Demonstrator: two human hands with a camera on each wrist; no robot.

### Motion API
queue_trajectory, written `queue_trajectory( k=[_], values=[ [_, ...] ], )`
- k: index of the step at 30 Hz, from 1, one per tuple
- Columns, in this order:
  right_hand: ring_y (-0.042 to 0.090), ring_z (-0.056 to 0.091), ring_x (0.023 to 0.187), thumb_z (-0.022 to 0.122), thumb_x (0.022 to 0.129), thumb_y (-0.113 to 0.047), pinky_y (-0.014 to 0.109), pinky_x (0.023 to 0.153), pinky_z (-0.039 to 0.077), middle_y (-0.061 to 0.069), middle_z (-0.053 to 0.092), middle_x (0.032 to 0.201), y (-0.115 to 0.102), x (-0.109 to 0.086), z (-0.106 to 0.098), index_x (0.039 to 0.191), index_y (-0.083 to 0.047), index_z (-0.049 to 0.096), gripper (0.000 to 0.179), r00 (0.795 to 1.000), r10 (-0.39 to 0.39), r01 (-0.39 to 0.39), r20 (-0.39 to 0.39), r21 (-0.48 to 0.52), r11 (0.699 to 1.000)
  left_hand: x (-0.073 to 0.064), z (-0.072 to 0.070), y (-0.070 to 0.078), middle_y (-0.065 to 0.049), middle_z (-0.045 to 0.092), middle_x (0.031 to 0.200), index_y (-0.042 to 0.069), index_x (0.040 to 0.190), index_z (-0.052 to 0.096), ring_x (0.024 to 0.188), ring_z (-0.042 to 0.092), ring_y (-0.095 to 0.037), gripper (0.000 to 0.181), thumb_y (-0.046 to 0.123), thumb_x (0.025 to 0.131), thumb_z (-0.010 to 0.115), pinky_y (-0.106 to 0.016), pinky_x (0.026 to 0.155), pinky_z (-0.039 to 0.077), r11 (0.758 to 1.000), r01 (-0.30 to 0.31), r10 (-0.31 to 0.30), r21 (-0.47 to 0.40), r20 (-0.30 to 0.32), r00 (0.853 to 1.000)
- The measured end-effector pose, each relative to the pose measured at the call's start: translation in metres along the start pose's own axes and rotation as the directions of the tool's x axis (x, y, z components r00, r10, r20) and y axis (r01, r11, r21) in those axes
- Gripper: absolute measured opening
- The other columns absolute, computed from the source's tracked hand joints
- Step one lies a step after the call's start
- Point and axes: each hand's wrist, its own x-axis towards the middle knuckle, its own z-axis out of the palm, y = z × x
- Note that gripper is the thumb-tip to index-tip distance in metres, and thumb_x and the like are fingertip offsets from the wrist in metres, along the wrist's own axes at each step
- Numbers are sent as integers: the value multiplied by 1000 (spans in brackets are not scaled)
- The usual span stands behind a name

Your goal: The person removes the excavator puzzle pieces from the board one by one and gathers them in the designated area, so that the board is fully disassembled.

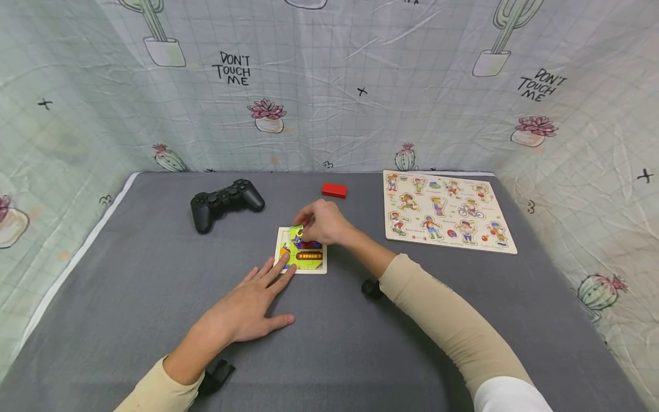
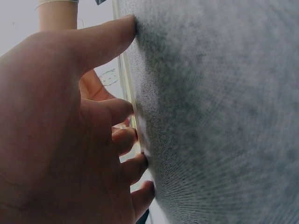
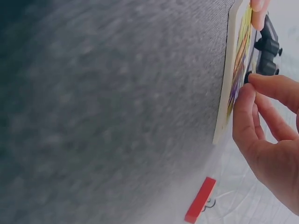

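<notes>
A small jigsaw puzzle (image 1: pixel 310 265) in a pale frame lies flat on the grey table, with a yellow-green picture of a tracked vehicle. Over its upper edge, my right hand (image 1: pixel 324 222) pinches a green puzzle piece (image 1: pixel 296 233) between thumb and fingertips; the hand covers the puzzle's top right corner. In the right wrist view the pinching fingertips (image 3: pixel 247 86) are close over the picture. My left hand (image 1: pixel 247 309) is spread with fingers extended, its index and middle fingertips resting on the puzzle's lower left part. The left thumb points right, low over the cloth.
A black game controller (image 1: pixel 226 202) lies at the back left. Behind the puzzle is a red block (image 1: pixel 334 190). To the right lies a large board (image 1: pixel 448 212) with figures of children. A printed curtain (image 1: pixel 329 86) hangs along the table's back edge.
</notes>
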Motion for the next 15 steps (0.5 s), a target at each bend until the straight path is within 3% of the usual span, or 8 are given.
queue_trajectory(
  k=[15],
  values=[
    [14, 72, 83, 84, 80, -3, 26, 70, 58, 3, 78, 94, 20, -14, -18, 107, -10, 81, 28, 999, 25, -22, -25, 100, 995, 1, -1, 0, -4, 5, 177, 16, 166, 27, 162, 13, -37, 94, 60, 95, 69, -60, 129, 18, 1000, 14, -14, 2, 13, 1000]
  ],
)
